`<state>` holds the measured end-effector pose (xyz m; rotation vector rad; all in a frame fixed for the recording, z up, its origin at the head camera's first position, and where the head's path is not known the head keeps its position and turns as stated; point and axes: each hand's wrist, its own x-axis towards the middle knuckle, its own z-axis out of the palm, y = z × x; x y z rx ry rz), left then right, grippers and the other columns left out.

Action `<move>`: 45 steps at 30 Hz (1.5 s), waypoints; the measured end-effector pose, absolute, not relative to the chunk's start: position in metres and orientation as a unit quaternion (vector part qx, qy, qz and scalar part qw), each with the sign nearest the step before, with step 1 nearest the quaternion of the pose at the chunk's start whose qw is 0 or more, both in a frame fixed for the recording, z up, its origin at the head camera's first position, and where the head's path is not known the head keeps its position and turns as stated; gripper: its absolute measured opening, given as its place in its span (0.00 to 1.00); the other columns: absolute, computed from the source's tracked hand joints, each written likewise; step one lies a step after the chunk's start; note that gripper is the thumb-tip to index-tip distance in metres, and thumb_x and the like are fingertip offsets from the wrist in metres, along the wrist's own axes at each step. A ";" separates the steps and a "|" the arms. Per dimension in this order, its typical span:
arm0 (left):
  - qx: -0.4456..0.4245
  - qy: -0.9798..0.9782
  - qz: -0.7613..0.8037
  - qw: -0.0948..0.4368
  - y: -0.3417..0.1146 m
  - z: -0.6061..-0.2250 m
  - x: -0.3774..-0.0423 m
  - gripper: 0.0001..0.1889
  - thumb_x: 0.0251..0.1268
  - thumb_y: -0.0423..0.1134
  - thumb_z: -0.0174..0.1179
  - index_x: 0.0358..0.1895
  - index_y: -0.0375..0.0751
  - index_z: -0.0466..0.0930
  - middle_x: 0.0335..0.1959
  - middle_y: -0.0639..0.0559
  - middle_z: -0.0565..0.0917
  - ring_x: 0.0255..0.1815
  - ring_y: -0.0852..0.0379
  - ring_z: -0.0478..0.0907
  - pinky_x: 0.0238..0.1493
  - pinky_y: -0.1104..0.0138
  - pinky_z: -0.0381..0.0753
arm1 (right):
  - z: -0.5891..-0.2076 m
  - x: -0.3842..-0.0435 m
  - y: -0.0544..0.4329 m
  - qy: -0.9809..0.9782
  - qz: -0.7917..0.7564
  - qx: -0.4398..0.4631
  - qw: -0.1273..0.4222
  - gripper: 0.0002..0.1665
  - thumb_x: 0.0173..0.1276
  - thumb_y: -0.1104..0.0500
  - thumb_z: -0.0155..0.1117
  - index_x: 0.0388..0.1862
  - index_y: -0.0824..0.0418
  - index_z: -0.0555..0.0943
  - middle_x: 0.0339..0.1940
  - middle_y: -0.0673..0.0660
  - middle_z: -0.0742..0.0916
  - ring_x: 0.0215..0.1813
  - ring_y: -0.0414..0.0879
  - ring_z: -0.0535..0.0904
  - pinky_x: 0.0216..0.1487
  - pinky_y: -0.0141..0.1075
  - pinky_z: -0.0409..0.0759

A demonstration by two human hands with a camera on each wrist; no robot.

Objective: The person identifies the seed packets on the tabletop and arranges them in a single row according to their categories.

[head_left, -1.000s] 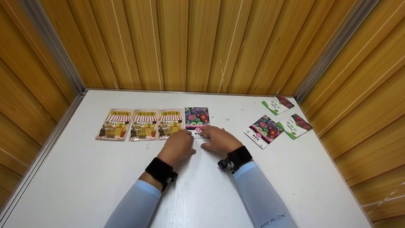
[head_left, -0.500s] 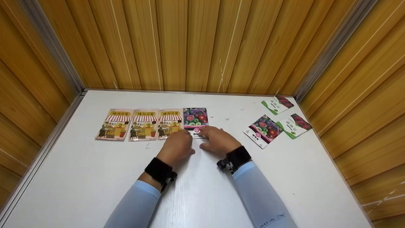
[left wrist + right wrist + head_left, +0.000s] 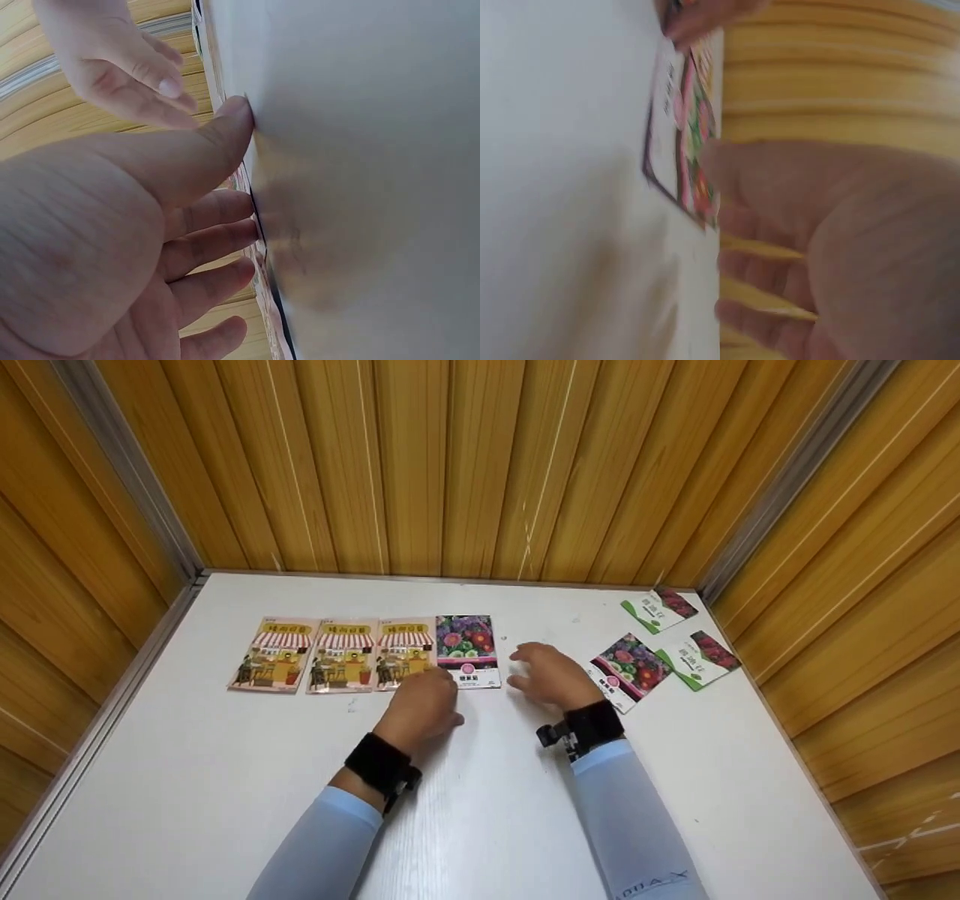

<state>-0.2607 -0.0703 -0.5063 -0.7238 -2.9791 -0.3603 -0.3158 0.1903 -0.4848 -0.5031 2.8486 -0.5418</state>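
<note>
In the head view, my left hand (image 3: 421, 701) rests its fingertips at the lower edges of the third awning-printed seed packet (image 3: 405, 649) and the flower seed packet (image 3: 466, 641) beside it. Its fingers (image 3: 217, 244) look loosely extended in the left wrist view, with the thumb on the table. My right hand (image 3: 551, 676) hovers right of that flower packet, fingers spread and holding nothing. Two more awning-printed packets (image 3: 341, 656) lie further left in the same row. A second flower seed packet (image 3: 630, 664) lies tilted beyond the right hand, its lower left corner partly hidden.
Two white-and-green seed packets (image 3: 697, 658) lie askew near the table's right edge, one behind the other. The white table (image 3: 480, 825) is bounded by yellow wood-look panels (image 3: 465, 472) at the back and both sides.
My right hand has let go of the flower packet in the row and moved right, uncovering its lower part. That packet shifted slightly left earlier. My left hand stays in place.
</note>
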 end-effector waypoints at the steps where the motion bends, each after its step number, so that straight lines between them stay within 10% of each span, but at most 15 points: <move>1: -0.232 -0.965 -0.118 0.024 -0.070 -0.506 -0.260 0.21 0.63 0.49 0.85 0.36 0.33 0.90 0.48 0.37 0.92 0.48 0.36 0.89 0.56 0.43 0.90 | -0.483 -0.317 0.198 0.966 -0.186 -0.152 0.099 0.32 0.83 0.48 0.71 0.78 0.63 0.82 0.83 0.66 0.81 0.87 0.65 0.73 0.90 0.58 0.69; 8: -0.221 -0.970 -0.103 0.009 -0.068 -0.505 -0.260 0.21 0.64 0.51 0.84 0.39 0.34 0.92 0.49 0.39 0.92 0.51 0.37 0.89 0.58 0.41 0.88 | -0.473 -0.320 0.260 0.975 -0.188 -0.040 0.115 0.35 0.84 0.49 0.68 0.79 0.69 0.79 0.80 0.73 0.82 0.83 0.70 0.76 0.85 0.64 0.72; 14: -0.214 -0.971 -0.103 0.003 -0.067 -0.507 -0.261 0.21 0.64 0.52 0.84 0.40 0.35 0.92 0.49 0.41 0.91 0.53 0.39 0.88 0.59 0.42 0.86 | -0.471 -0.316 0.301 0.980 -0.172 0.010 0.098 0.20 0.74 0.57 0.68 0.54 0.72 0.89 0.53 0.71 0.91 0.50 0.63 0.86 0.51 0.57 0.85; 19: -0.211 -0.972 -0.106 0.007 -0.067 -0.507 -0.261 0.20 0.63 0.52 0.85 0.35 0.38 0.91 0.47 0.42 0.91 0.51 0.40 0.88 0.58 0.42 0.86 | -0.472 -0.314 0.319 0.976 -0.188 0.057 0.090 0.22 0.73 0.58 0.70 0.60 0.71 0.89 0.62 0.73 0.91 0.51 0.62 0.85 0.52 0.57 0.86; 24: -0.211 -0.973 -0.091 0.006 -0.066 -0.506 -0.261 0.22 0.64 0.54 0.85 0.37 0.37 0.91 0.46 0.41 0.91 0.50 0.39 0.88 0.57 0.43 0.86 | -0.479 -0.317 0.324 0.982 -0.164 0.055 0.080 0.15 0.72 0.57 0.73 0.27 0.62 0.83 0.41 0.68 0.90 0.38 0.58 0.81 0.39 0.53 0.83; 31: -0.206 -0.975 -0.082 0.014 -0.065 -0.507 -0.261 0.23 0.63 0.55 0.85 0.39 0.36 0.92 0.47 0.42 0.91 0.50 0.40 0.88 0.57 0.43 0.86 | -0.492 -0.325 0.307 0.984 -0.163 -0.003 0.069 0.31 0.76 0.58 0.67 0.76 0.66 0.84 0.72 0.76 0.87 0.73 0.78 0.82 0.71 0.71 0.82; 45: -0.191 -0.976 -0.109 0.003 -0.068 -0.506 -0.261 0.22 0.61 0.53 0.86 0.41 0.36 0.93 0.50 0.41 0.92 0.54 0.40 0.89 0.73 0.36 0.79 | -0.507 -0.331 0.260 0.975 -0.200 -0.081 0.054 0.24 0.84 0.58 0.65 0.74 0.63 0.85 0.73 0.68 0.88 0.77 0.69 0.83 0.79 0.66 0.79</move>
